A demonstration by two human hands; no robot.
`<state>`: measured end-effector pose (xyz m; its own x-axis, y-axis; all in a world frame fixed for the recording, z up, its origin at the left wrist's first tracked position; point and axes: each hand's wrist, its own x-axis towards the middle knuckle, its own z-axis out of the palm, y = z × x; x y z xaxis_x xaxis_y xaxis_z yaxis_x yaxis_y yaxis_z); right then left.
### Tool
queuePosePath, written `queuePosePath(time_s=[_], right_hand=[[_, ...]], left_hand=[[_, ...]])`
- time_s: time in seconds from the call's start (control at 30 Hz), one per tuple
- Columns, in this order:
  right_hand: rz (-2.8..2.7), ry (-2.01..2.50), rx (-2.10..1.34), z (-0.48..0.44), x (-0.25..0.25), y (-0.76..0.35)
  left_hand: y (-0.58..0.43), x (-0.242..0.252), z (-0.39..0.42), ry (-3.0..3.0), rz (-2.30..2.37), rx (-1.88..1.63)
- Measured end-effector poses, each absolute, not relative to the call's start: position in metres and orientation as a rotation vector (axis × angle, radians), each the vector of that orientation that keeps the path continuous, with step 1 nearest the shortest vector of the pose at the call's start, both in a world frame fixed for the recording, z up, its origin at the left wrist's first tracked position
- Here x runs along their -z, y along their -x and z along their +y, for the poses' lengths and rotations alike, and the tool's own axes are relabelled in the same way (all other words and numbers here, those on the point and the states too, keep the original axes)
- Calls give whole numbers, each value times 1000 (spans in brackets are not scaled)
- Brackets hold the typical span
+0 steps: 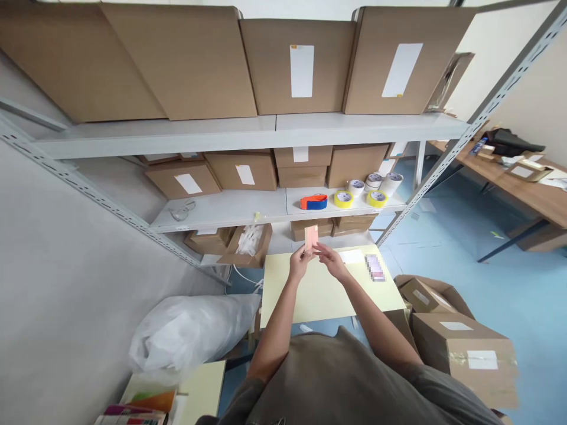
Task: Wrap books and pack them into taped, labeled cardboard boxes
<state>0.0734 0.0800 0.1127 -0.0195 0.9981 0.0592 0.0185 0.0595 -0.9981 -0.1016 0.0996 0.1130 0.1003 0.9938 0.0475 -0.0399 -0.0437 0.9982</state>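
Observation:
A small flat pinkish-orange card-like piece (311, 235) is held upright above the table. My left hand (299, 263) grips its lower end between thumb and fingers. Close by on the right, my right hand (332, 261) has its fingers stretched out and apart, the tips at the card's lower right edge; whether they press on it is hard to make out. Beneath both hands lies the pale yellow tabletop (310, 301). On it, to the right, are a white paper (351, 257) and a blurred-out purplish item (375, 268).
Ahead, a metal shelf (221, 206) carries cardboard boxes (297, 77), tape rolls (343, 199) and an orange-and-blue tape dispenser (314, 202). A stuffed plastic bag (190, 330) is at left. More cartons (465, 348) stand at right; a wooden desk (527, 189) is beyond.

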Motion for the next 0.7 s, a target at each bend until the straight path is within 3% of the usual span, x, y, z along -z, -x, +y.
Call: queuePosePath(time_s=[0.1, 0.23, 0.43, 0.7], right_hand=[[-1128, 1302, -1081, 87, -115, -71], [-979, 1161, -1333, 89, -124, -65], [-939, 1162, -1308, 79, -138, -56], [-1247, 1212, -1209, 81, -139, -57]], left_hand=[[124, -108, 106, -1058, 998, -1219], [142, -96, 113, -917, 921, -1170], [143, -89, 120, -1031, 1219, -1304], [108, -107, 117, -1145, 841, -1187]])
